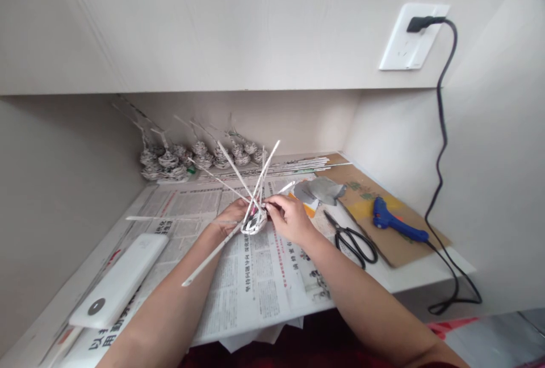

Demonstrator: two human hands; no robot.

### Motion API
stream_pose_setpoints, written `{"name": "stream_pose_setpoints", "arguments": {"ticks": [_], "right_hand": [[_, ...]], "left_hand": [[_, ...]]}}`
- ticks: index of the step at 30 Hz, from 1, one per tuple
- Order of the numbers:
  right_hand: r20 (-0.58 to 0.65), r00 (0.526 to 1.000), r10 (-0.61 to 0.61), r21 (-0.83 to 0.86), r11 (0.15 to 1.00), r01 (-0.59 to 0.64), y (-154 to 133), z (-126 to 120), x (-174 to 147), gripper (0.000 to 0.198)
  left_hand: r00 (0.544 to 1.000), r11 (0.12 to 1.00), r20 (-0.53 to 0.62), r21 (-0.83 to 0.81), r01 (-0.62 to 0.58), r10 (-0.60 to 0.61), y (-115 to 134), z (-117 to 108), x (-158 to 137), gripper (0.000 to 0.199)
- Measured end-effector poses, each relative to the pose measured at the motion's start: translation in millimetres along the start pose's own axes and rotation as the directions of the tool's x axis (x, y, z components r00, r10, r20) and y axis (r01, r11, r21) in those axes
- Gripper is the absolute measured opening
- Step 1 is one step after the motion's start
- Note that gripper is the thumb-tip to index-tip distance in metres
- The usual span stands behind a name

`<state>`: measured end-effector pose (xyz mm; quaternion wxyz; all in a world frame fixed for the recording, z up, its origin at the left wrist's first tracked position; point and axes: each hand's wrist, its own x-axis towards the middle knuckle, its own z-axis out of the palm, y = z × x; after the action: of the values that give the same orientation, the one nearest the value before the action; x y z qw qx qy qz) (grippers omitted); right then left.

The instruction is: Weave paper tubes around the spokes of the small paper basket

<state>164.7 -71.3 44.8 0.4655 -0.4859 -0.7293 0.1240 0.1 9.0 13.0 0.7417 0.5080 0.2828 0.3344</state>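
Observation:
In the middle of the head view is a small woven piece of rolled newspaper strips [254,225], with long strips sticking out of it in several directions. My left hand [232,217] is closed on its left side, partly hidden behind the strips. At its right side, my right hand [286,216] pinches a paper strip near the rim with thumb and fingers. A bit of pink shows inside the woven piece, too small to make out. Both forearms reach in over the newspaper-covered table [230,294].
Several woven gourd-like paper shapes [170,161] stand at the back left, with loose paper sticks [293,166] beside them. To the right are black scissors [353,243] and a blue glue gun [395,223] on cardboard [383,251], its cord plugged into a wall socket [395,44]. A white box-like object [123,277] lies left.

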Motion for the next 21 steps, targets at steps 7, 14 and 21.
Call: {"name": "stream_pose_setpoints", "arguments": {"ticks": [7, 14, 21], "right_hand": [[-0.055, 0.996, 0.067, 0.054, 0.996, -0.064, 0.2, 3.3, -1.4, 0.019], [0.002, 0.986, 0.169, 0.157, 0.973, -0.168, 9.2, 7.3, 0.7, 0.021], [0.037, 0.956, 0.292, 0.087, 0.952, -0.294, 16.6, 7.0, 0.2, 0.021]], "left_hand": [[0.994, 0.999, 0.106, -0.026, -0.035, 0.038, -5.5, -6.4, 4.1, 0.04], [0.997, 1.0, 0.071, 0.013, -0.02, 0.019, -3.0, 0.2, 2.5, 0.043], [0.991, 0.998, 0.133, 0.06, 0.012, -0.02, -12.9, -2.8, 6.7, 0.048]]}}
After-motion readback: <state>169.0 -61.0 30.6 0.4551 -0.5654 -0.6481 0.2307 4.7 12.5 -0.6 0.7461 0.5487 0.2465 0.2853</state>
